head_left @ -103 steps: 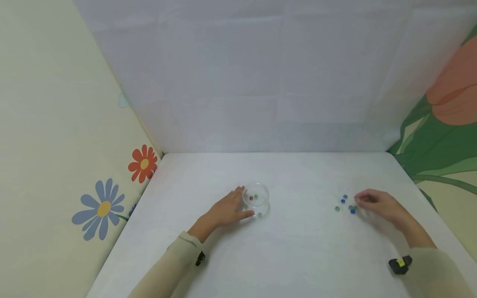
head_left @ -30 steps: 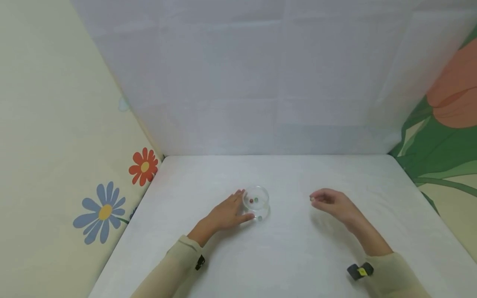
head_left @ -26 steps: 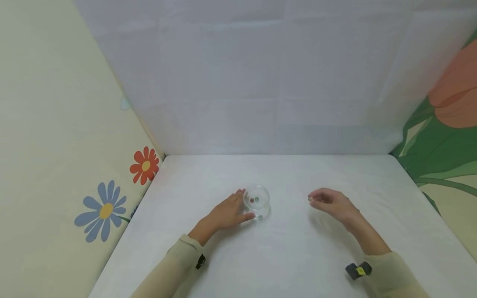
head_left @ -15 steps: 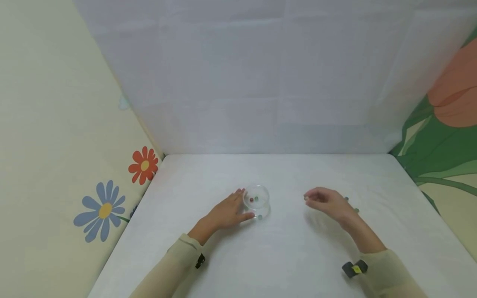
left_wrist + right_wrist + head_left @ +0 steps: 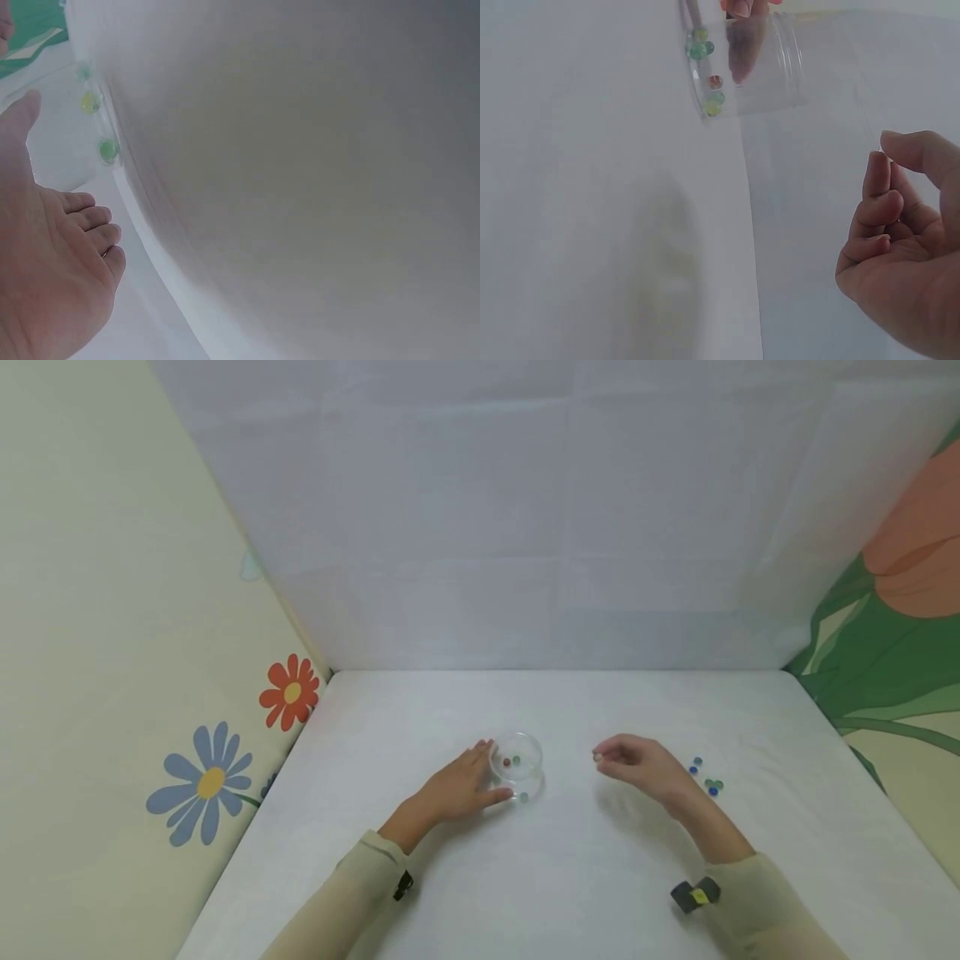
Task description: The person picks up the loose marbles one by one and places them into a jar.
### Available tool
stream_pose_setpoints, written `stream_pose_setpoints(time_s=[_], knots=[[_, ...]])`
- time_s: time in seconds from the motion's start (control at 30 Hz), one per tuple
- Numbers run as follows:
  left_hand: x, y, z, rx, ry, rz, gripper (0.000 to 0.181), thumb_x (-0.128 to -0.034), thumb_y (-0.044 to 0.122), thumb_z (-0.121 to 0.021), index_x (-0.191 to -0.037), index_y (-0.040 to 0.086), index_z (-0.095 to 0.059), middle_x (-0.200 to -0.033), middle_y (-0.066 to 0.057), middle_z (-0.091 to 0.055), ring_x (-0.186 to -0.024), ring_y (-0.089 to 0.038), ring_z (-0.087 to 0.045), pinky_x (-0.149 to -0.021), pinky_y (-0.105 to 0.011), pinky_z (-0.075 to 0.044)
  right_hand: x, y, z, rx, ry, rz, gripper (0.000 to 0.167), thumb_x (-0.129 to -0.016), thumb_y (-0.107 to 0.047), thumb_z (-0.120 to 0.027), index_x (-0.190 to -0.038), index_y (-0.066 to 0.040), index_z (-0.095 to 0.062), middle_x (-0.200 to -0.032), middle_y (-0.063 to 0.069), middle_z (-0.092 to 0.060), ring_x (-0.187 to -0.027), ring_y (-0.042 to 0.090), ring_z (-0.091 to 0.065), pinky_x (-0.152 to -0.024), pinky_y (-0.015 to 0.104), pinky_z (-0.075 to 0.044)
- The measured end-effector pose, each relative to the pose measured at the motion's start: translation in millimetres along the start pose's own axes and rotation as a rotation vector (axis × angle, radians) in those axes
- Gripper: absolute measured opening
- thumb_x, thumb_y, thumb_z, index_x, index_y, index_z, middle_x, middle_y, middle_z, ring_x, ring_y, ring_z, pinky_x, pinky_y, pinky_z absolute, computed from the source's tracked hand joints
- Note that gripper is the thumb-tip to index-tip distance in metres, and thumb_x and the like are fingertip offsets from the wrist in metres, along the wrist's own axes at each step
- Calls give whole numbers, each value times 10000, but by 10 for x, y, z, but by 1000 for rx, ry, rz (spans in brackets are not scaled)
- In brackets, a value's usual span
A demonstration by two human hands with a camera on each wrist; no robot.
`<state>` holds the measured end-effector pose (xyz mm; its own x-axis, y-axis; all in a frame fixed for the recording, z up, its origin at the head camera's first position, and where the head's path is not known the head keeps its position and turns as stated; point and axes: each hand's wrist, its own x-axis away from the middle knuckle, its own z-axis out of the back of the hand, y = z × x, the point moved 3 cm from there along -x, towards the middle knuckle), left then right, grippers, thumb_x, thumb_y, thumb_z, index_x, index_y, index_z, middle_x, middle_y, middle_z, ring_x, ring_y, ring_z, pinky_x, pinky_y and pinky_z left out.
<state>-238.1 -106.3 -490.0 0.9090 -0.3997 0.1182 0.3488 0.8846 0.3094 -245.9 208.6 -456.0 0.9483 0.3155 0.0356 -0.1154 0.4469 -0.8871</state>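
A white fabric backdrop (image 5: 480, 510) rises behind a table (image 5: 585, 885) covered in white cloth. A cream wall panel (image 5: 112, 568) with red and blue printed flowers flanks the left side; a cream panel with an orange tulip and green leaves (image 5: 907, 652) flanks the right. Two beige sleeves (image 5: 322, 902) extend in from the lower edge.

Left hand (image 5: 453, 785): grip wide, thumb and fingers spread along the side of a transparent cylindrical jar (image 5: 776, 90); contact pressure cannot be told. Right hand (image 5: 641, 764): grip narrow, thumb and fingertips pinching one small, pale, round marble (image 5: 597, 757) above the table, apart from the jar.

The jar stands upright, mouth up. A black wrist device (image 5: 695, 895) with a yellow mark sits at the right cuff. A reddish-brown marble (image 5: 506, 762) and green marbles (image 5: 516, 761) occupy the jar floor; exact count unclear. Blue and green glassy marbles (image 5: 713, 792) lie grouped on the table, right of the right hand.
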Motion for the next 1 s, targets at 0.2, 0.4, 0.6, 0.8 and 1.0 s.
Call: stream_pose_setpoints(time_s=[0.2,0.4,0.6,0.8,1.0], knots=[[-5,-15,-10,-12,5,-3,1017,-949,723,-475,-1617,26,-155,-1680,-146,-185,-1551,-295,-182,-1254,-446,-213,-33,-38,-50,2,-4,32,269,-955,-187,-713,-1184,-49,-685,-1039,62,-690,-961,195,-630,-846,307,-541],[0,-14,1,-13,6,-6,1013,-953,719,-472,-1616,23,-152,-1679,-152,-180,-1550,-305,-183,-1253,-450,-212,-54,-87,-127,-32,-20,15,299,-957,-210,-717,-1201,-42,-678,-1041,57,-690,-964,198,-632,-865,319,-540],[10,-7,11,1,1,1,1010,-954,712,-480,-1617,25,-154,-1679,-153,-180,-1550,-307,-180,-1252,-454,-215,-90,-133,-212,-28,-40,-1,260,-954,-191,-717,-1183,-71,-688,-1032,48,-689,-962,194,-634,-859,313,-541],[16,5,13,4,-4,2,1010,-953,717,-473,-1619,30,-148,-1683,-142,-174,-1553,-294,-172,-1254,-450,-212,-117,-160,-265,-26,-55,11,257,-956,-182,-711,-1177,-53,-687,-1002,42,-687,-932,194,-624,-826,317,-534],[31,24,30,1,-12,7,1009,-955,714,-472,-1619,30,-142,-1684,-141,-168,-1554,-297,-168,-1254,-452,-204,-143,-184,-310,-12,-66,45,219,-949,-174,-719,-1147,-84,-701,-990,33,-693,-927,198,-629,-829,333,-540]])
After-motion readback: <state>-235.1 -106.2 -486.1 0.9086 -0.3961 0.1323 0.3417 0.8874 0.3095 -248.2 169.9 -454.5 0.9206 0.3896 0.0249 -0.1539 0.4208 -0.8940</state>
